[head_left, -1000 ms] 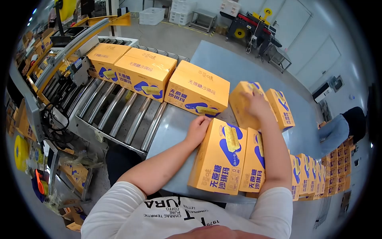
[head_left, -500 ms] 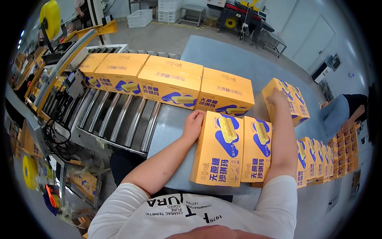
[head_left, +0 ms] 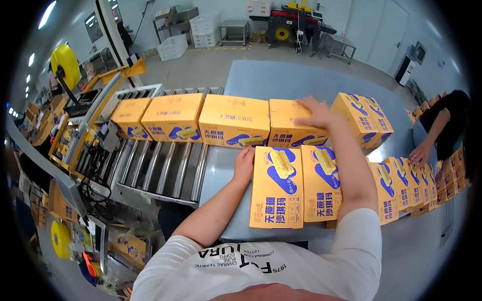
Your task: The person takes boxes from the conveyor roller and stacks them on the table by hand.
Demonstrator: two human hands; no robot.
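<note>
Sachima carton (head_left: 291, 138), right of roller conveyor (head_left: 168, 170), long axis pointed toward it: overlaid by right hand (head_left: 315, 114), fingers spread. Nearer carton (head_left: 277, 193): edge touched by left hand (head_left: 244, 163), finger grip indeterminable.

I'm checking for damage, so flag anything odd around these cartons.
No sachima carton on the table or roller conveyor looks crushed or spilled. Only the black cables stand out, hanging in untidy loops beside the conveyor.

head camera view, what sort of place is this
Probably a factory packing area: a roller conveyor, matching printed cartons lined up along it and onto a table, and white crates stacked behind.
</note>
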